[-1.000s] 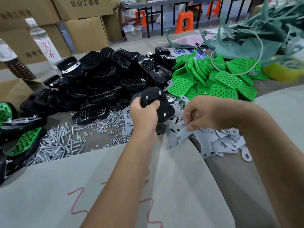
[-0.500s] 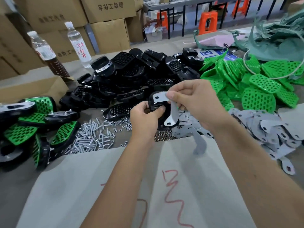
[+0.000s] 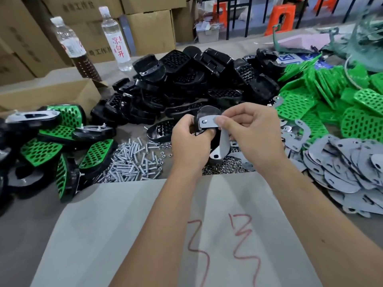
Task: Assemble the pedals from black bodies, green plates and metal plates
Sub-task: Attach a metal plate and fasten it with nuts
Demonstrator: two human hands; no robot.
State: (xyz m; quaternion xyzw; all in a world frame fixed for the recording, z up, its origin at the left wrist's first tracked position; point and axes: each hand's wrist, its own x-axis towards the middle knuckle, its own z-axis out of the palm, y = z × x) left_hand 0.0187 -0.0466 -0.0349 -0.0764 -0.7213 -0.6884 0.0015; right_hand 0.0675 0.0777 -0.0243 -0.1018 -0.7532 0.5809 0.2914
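Head view, left hand: the left hand point(image 3: 189, 141) has its fingers curled round a glossy black plastic pedal body point(image 3: 207, 114), holding it up off the tabletop point(image 3: 116, 235) with its flat back turned toward the camera.
Head view, right hand: the right hand point(image 3: 251, 133) pinches a curved grey metal plate point(image 3: 209, 123) between thumb and forefinger and lays it across the back of the body; the plate's lower end hangs down just under the thumb.
Head view, step in hand: judged as seating the plate on the body so the holes line up.
Head view, doing it well: keep the left grip firm and the body level; slide the plate until its small round hole, just left of the right thumb, sits over the matching hole. Whether it is already aligned cannot be told.
Head view, what to avoid: letting the free lower end swing the plate askew.
Head view, beyond the hands: a heap of black pedal bodies point(image 3: 186, 83).
Head view, right of the right hand: perforated green plastic plates point(image 3: 323, 100), with loose grey metal plates point(image 3: 342, 162) nearer.
Head view, left of the left hand: silver screws point(image 3: 132, 160) below, and finished green-and-black pedals point(image 3: 51, 141) further out.
Head view, under the hands: small metal nuts point(image 3: 226, 166).
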